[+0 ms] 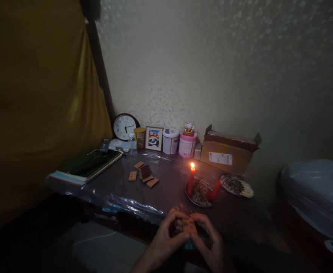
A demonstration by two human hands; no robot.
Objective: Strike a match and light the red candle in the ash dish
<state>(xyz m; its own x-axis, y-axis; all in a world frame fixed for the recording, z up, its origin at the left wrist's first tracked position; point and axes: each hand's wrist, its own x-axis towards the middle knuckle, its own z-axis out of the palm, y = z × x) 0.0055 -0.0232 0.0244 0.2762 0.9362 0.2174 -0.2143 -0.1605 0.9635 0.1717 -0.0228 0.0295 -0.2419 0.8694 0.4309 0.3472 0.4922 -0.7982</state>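
Note:
Both of my hands hold one small tan matchbox (189,226) with reddish marks, just over the table's near edge. My left hand (170,235) grips it from the left, thumb below and fingers curled at the top. On the other side, my right hand (207,235) pinches it between thumb and fingers. Whether the matchbox is slid open I cannot tell. Beyond my hands, a lit red candle (191,182) stands upright on a round metal plate (202,205) strewn with dark bits. A shorter, unlit red candle (215,189) leans at the plate's right side.
Several similar matchboxes (145,172) lie in a loose pile at centre left. A second plate (234,185) holds many matchsticks. Along the wall stand a clock (125,127), a panda picture (154,138), tins (171,141) and a cardboard box (229,151). Books (89,167) lie left.

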